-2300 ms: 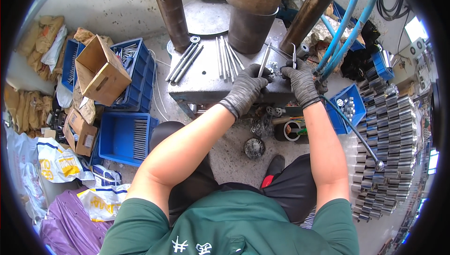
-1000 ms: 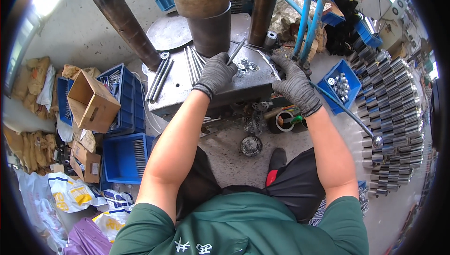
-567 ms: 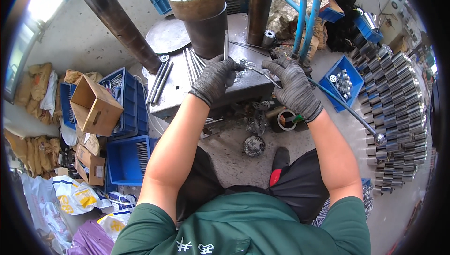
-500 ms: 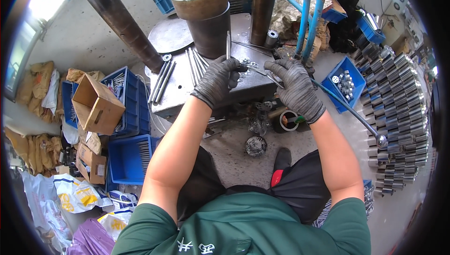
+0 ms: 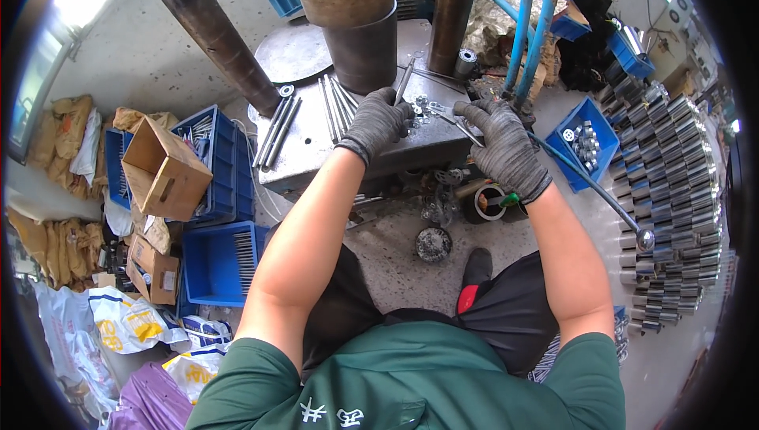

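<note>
My left hand (image 5: 375, 126), in a grey knit glove, is closed round a steel shaft (image 5: 405, 79) whose upper end sticks out, tilted to the right. My right hand (image 5: 506, 145), gloved alike, grips slim metal pliers (image 5: 452, 118) that point left toward the left hand. Between the hands, small metal rings (image 5: 421, 106) lie loosely on the steel table (image 5: 316, 163). Several more shafts (image 5: 335, 111) rest left of the left hand, and a further group of rods (image 5: 279, 134) lies at the table's left edge with washers at its end.
Behind the hands stands a thick steel cylinder (image 5: 348, 27) between two dark columns (image 5: 213, 31). A ball-ended lever (image 5: 609, 197) slants across on the right, past a blue bin (image 5: 585, 145) and stacked metal tubes (image 5: 672, 193). Blue crates (image 5: 225, 264) and a cardboard box (image 5: 164, 169) stand left.
The shaft in my left hand has tipped from upright to a rightward slant. The pliers' tip, earlier close against the left hand, is now apart from it over the small rings.
</note>
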Motion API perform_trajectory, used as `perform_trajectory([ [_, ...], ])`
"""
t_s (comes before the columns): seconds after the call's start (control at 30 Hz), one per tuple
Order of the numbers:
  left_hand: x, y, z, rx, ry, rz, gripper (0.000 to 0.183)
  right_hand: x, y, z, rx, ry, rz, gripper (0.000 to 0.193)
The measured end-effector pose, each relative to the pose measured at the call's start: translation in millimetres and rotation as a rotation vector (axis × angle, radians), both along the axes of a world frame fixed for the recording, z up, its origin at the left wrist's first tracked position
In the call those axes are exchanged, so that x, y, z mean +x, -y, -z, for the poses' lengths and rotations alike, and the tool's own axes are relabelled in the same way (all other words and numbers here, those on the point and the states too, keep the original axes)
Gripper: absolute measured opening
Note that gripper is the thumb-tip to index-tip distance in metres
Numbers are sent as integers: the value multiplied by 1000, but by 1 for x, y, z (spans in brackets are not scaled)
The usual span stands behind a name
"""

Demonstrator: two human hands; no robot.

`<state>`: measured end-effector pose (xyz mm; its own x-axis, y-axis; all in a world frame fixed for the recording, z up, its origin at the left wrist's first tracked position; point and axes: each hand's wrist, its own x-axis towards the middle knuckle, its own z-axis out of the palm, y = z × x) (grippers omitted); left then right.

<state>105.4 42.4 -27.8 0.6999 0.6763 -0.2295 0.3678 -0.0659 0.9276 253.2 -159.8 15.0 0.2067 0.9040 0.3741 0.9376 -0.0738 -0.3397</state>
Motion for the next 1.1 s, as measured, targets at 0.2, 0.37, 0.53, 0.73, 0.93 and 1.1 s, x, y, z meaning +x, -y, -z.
perform_trajectory([
  [0.2, -1, -2, -1, -57, 47, 5, 19, 1, -1, 0, -61, 11, 44, 61],
  [0.37, -10, -4, -9, -272, 191, 28, 24, 1, 1, -4, -14, 43, 30, 61],
  [0.53, -19, 13, -13, -639, 522, -18, 14, -3, 1, -10, 62, 25, -23, 61],
  [0.73, -27, 15, -14, -758, 582, 21, 16, -7, 1, -10, 149, 93, -81, 62],
  [0.93, -27, 20, -17, -795, 606, 3, 15, -10, -1, -7, 163, 123, -98, 62],
  [1.1, -26, 18, -18, -813, 576, -17, 15, -11, -2, -8, 163, 181, -106, 61],
])
